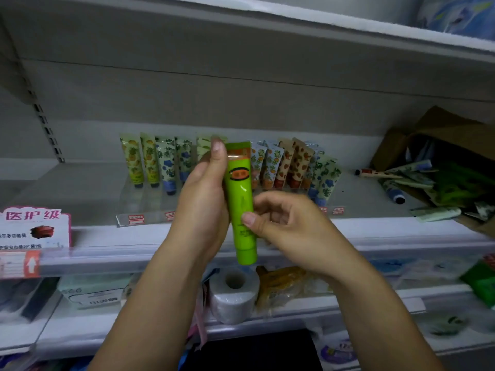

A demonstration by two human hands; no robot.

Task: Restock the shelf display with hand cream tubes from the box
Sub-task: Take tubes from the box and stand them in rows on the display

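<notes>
Head view: green tube [239, 188] upright, clasped in left hand [203, 202]; right hand [292, 228] fingers [267, 200] pinch lower half.

Bare left hand [206, 188] and bare right hand [284, 220], with forearms [150, 303] bare as far as the lower frame edge. Short, trimmed, unpainted fingernails [217, 146] visible on both thumbs.
</notes>
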